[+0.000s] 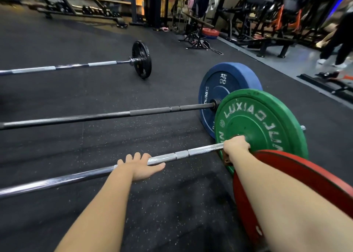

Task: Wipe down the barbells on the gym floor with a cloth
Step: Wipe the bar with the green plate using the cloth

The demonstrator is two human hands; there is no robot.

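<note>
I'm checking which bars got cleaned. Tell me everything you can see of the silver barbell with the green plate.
The silver steel barbell lies on the black rubber floor. Its shaft looks smooth and shiny at left, knurled towards the upright green plate, beyond which the sleeve end pokes out. The left hand rests on the shaft; the right hand grips it by the plate, brown cloth showing beneath.
</note>
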